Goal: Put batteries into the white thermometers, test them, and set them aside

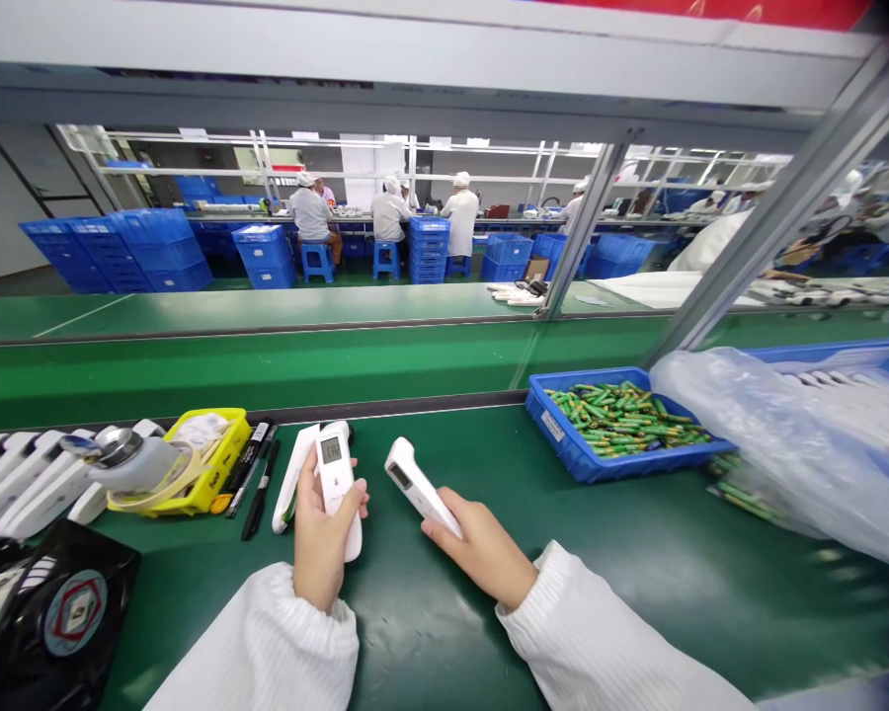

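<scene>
On the green desk, the left hand has its fingers wrapped round a white handheld device, its small screen facing up with dark characters on it, while the right hand grips a second white device by the handle, its head tilted up and to the left. Just left of the left hand lies another white piece, perhaps a device with its cover open, near black pens and a yellow basket; a blue tray of green batteries sits farther right.
</scene>
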`<action>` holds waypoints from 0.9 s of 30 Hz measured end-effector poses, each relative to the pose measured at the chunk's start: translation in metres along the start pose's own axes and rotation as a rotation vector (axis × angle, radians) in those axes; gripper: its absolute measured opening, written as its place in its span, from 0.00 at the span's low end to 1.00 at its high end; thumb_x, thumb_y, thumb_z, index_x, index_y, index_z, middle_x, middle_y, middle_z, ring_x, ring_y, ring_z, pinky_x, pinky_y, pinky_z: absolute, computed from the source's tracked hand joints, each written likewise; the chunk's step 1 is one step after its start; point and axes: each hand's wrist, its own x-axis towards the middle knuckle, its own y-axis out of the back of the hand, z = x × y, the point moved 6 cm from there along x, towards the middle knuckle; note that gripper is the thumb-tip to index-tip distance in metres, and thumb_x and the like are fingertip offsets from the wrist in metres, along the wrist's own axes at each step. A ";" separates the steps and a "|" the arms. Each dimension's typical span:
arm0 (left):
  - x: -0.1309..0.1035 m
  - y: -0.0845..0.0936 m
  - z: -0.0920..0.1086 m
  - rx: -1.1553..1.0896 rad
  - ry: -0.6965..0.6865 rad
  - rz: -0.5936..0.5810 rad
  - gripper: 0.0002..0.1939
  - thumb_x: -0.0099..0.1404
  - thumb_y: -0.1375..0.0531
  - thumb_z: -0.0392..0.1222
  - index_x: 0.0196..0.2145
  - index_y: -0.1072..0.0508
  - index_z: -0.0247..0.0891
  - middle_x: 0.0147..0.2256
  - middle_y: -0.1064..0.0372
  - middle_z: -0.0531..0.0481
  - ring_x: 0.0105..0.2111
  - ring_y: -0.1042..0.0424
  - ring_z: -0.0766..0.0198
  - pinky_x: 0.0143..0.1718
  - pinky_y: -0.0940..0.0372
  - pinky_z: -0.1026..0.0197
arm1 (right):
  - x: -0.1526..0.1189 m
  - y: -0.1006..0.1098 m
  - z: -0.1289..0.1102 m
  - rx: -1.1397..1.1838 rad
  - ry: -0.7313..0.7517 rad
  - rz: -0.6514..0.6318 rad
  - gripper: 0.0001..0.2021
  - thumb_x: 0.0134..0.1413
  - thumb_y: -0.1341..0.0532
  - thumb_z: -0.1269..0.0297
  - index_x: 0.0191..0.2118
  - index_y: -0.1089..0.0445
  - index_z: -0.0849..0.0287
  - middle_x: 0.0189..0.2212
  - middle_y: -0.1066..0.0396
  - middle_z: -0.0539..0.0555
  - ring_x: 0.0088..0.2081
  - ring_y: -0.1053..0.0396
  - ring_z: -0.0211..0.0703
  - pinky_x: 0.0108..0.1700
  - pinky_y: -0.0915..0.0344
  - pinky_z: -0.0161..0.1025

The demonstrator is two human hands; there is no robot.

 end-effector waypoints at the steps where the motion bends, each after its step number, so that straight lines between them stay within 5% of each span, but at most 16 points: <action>1: 0.001 0.002 0.004 0.055 -0.022 0.008 0.38 0.54 0.36 0.43 0.60 0.47 0.49 0.47 0.35 0.48 0.30 0.33 0.67 0.27 0.35 0.66 | 0.000 0.000 -0.003 -0.042 0.038 -0.026 0.05 0.58 0.42 0.63 0.33 0.35 0.58 0.26 0.35 0.48 0.29 0.35 0.40 0.31 0.43 0.34; 5: 0.004 0.002 0.009 0.257 -0.021 -0.065 0.38 0.55 0.37 0.43 0.61 0.46 0.45 0.57 0.42 0.45 0.46 0.32 0.57 0.37 0.33 0.62 | -0.003 -0.006 -0.012 -0.116 0.209 -0.132 0.05 0.54 0.37 0.65 0.38 0.30 0.55 0.35 0.34 0.49 0.33 0.34 0.40 0.36 0.41 0.33; 8: 0.006 -0.001 0.005 0.371 0.024 -0.160 0.38 0.55 0.38 0.42 0.61 0.47 0.38 0.52 0.35 0.41 0.48 0.32 0.54 0.46 0.36 0.56 | -0.004 -0.010 -0.016 -0.086 0.303 -0.181 0.06 0.53 0.36 0.66 0.38 0.30 0.55 0.36 0.37 0.49 0.34 0.35 0.38 0.37 0.40 0.32; 15: 0.000 -0.011 -0.006 0.479 0.074 -0.408 0.21 0.51 0.37 0.41 0.44 0.27 0.34 0.45 0.28 0.39 0.41 0.27 0.51 0.43 0.33 0.51 | 0.000 -0.001 -0.017 -0.091 0.374 -0.028 0.11 0.52 0.37 0.74 0.40 0.36 0.57 0.38 0.36 0.51 0.39 0.36 0.43 0.41 0.38 0.37; 23: -0.009 -0.016 0.000 0.669 -0.078 -0.414 0.19 0.57 0.41 0.47 0.46 0.25 0.40 0.42 0.25 0.42 0.42 0.28 0.48 0.46 0.37 0.48 | 0.002 0.003 -0.017 -0.196 0.350 0.112 0.15 0.47 0.33 0.72 0.38 0.38 0.56 0.40 0.40 0.53 0.42 0.39 0.46 0.42 0.38 0.40; 27: -0.024 -0.023 0.008 0.771 -0.148 -0.483 0.25 0.62 0.45 0.47 0.57 0.36 0.45 0.41 0.25 0.43 0.42 0.30 0.47 0.45 0.39 0.48 | 0.005 0.010 -0.013 -0.117 0.322 0.190 0.13 0.49 0.35 0.72 0.37 0.39 0.56 0.37 0.40 0.52 0.40 0.39 0.45 0.42 0.38 0.40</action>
